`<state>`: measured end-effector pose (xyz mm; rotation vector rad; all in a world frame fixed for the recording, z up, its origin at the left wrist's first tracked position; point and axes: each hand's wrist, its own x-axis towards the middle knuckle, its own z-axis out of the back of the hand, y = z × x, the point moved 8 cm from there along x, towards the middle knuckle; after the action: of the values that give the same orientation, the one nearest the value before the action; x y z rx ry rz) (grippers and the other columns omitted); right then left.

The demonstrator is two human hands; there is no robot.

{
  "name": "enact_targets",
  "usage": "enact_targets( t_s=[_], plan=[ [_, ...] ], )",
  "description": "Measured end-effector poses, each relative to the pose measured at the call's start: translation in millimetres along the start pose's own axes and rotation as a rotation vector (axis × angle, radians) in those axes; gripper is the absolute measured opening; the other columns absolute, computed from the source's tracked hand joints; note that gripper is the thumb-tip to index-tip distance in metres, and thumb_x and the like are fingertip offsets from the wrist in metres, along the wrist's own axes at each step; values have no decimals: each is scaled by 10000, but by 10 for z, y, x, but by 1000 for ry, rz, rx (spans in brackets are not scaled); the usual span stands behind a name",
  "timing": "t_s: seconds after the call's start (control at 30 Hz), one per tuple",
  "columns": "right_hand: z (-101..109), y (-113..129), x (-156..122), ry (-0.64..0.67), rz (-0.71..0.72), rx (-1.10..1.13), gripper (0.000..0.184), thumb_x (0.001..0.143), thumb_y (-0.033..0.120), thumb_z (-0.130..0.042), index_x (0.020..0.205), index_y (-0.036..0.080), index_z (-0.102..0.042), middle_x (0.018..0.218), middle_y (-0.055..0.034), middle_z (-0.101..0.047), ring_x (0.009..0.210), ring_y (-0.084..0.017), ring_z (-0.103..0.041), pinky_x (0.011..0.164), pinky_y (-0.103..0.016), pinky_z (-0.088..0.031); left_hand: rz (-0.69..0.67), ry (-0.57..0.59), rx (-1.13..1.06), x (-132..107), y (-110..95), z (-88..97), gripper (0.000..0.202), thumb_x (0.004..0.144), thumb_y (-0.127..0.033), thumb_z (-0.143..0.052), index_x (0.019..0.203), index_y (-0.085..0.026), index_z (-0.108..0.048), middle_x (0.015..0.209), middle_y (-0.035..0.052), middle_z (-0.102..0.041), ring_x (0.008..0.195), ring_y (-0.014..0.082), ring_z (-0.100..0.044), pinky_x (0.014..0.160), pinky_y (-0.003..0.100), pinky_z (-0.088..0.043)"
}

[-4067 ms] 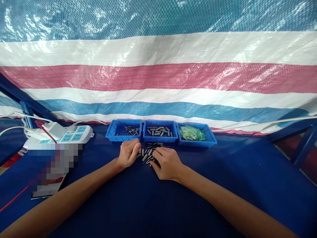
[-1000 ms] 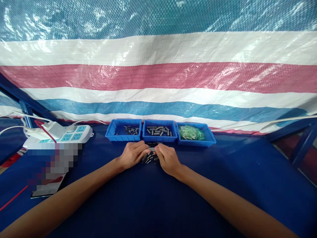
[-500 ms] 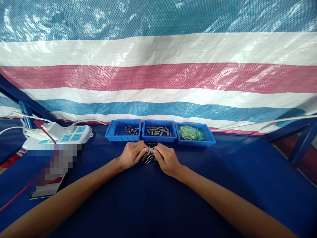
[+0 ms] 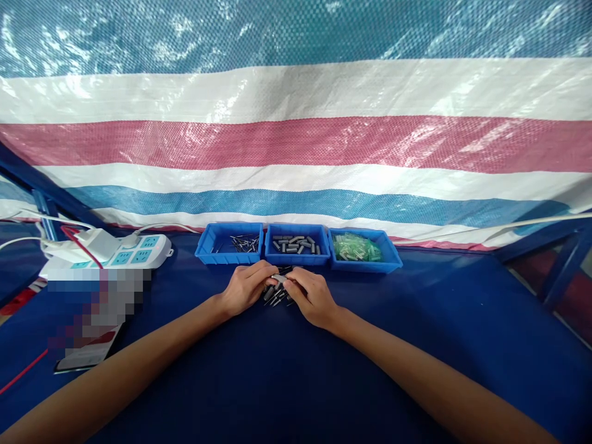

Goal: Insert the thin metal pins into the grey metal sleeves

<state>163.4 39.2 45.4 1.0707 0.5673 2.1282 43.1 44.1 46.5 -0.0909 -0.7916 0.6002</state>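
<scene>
Between my hands is a small light-grey piece (image 4: pixel 279 279), too small to name more closely. My left hand (image 4: pixel 247 287) has its fingers closed at the left end of it. On the other end, the thumb and fingers of my right hand (image 4: pixel 314 296) pinch it. Under and just in front of the fingers lies a pile of thin dark metal-tipped pieces (image 4: pixel 276 297), partly hidden by both hands.
Three blue bins stand behind my hands: the left bin (image 4: pixel 208 250) with thin pointed pieces, the middle bin (image 4: pixel 298 260) with grey cylinders, the right bin (image 4: pixel 365 266) with green translucent pieces. A power strip (image 4: pixel 155 250) with cables sits left on the blue table (image 4: pixel 296 382), behind a partly blurred phone (image 4: pixel 87 356).
The light-grey piece has tilted slightly between my fingers, and my left thumb has shifted. Both hands otherwise keep their place over the pile.
</scene>
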Motion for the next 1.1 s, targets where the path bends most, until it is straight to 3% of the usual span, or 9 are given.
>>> enact_targets(
  t_s=[0.43,0.63,0.8,0.9,1.1],
  plan=[
    [-27,-22,-4,29,-17,38,319,969,278,-330,687,195,-454,624,8,-480,570,-118,-464,562,-245,-358,-111,-113,6,6,-144,126,156,883,-171,-525,1032,-151,-567,843,57,-668,766,118,-640,647,198,-503],
    [-18,-35,6,5,-25,-6,322,971,252,-322,703,185,-488,654,-7,-507,603,-126,-487,597,-257,-378,-66,-33,3,16,-113,64,117,878,-243,-551,922,-137,-574,737,37,-635,648,109,-595,577,198,-455],
    [-8,-34,5,-2,-31,-2,224,962,250,-358,911,177,-564,773,-33,-562,695,-140,-540,659,-258,-419,-40,-50,35,23,-89,64,108,879,-237,-549,911,-139,-579,733,34,-633,630,107,-582,583,202,-442],
    [-23,-30,-9,7,-23,-11,190,946,271,-416,1018,174,-563,769,-27,-558,653,-133,-532,620,-251,-424,-8,-73,29,27,-66,84,91,877,-221,-552,899,-139,-584,724,30,-628,628,104,-581,581,198,-438],
    [-24,-26,-38,-56,35,-43,182,947,235,-428,1036,167,-572,840,-54,-606,733,-150,-580,657,-261,-452,-18,-85,-12,26,-68,99,143,882,-243,-551,961,-131,-593,815,52,-658,717,111,-622,646,194,-479]
  ],
)
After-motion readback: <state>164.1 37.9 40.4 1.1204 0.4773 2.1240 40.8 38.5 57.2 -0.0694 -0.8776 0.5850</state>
